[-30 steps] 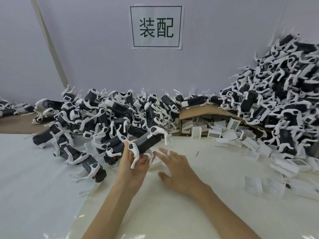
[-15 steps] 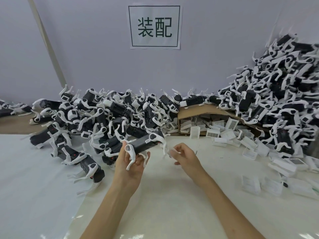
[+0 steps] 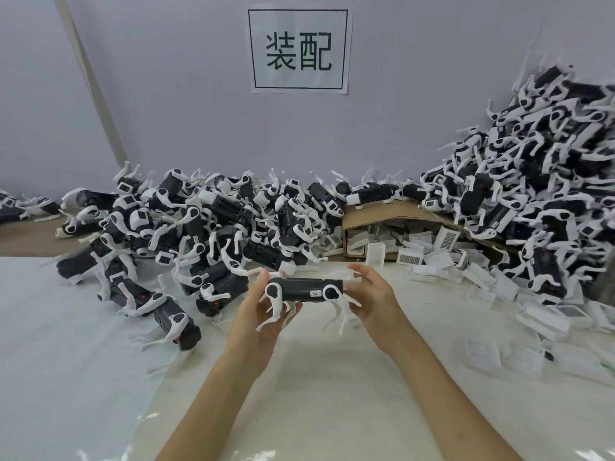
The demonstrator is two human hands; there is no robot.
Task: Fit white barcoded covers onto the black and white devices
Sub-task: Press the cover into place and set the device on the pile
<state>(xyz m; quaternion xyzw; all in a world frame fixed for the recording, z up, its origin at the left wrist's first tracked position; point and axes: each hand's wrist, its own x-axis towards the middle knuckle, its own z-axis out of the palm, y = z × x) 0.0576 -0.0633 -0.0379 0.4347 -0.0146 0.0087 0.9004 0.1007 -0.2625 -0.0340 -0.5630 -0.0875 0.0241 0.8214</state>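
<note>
Black-bodied with white legs, the device is held over the counter at centre view. Its long axis runs from 9 to 3 o'clock between both hands. At the 9 o'clock end the left hand curls round it, thumb up top and fingers beneath. The right hand clasps the 3 o'clock end, fingers hooked over its top. I cannot tell whether a cover is pinched under those fingers. Loose white barcoded covers lie at 2 o'clock, spilling from a cardboard box. They are nearer the right hand, so that hand looks the likelier one to fetch one.
</note>
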